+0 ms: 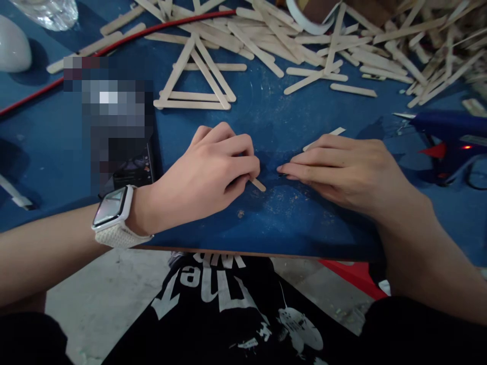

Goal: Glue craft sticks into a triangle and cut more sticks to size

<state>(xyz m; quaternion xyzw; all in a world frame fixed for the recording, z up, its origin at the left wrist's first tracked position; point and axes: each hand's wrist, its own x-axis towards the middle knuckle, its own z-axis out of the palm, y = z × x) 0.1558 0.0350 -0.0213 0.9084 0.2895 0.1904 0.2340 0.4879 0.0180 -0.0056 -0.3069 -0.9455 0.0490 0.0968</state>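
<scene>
With my left hand [213,170] curled closed on one wooden stick [259,184] and my right hand [338,167] pressing flat on another stick [324,138], both lying on the blue table [266,106], I should keep firm, steady pressure so neither slips.

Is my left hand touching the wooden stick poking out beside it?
Touching. The head view shows the left hand curled over the wooden stick, whose end emerges directly from under the fingers.
</scene>
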